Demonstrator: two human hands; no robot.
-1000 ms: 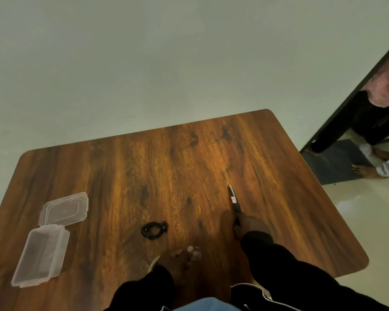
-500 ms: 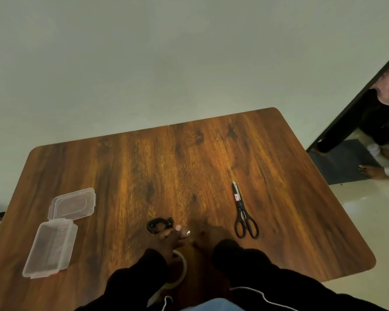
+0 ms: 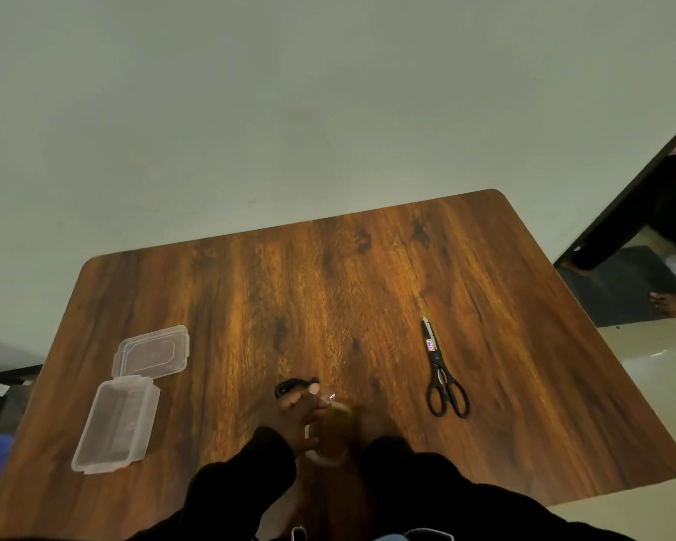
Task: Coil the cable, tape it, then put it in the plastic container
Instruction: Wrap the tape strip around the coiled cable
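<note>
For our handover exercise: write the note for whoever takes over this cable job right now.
Left hand: holds a piece of tape at the fingertips, beside the coiled cable.
Right hand: blurred near the tape roll; grip unclear.
Scissors lie unheld on the table; plastic container open at left.
Done: coiled, tape cut.
Left: tape the coil, put it in the container.

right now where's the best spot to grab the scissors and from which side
Take the scissors by the black handle loops, coming in from the near edge of the table. They lie flat and closed, blade tip pointing away toward the wall and loops toward the person, so the loops are the closest and safest part. Nothing sits beside them on that side.
</note>
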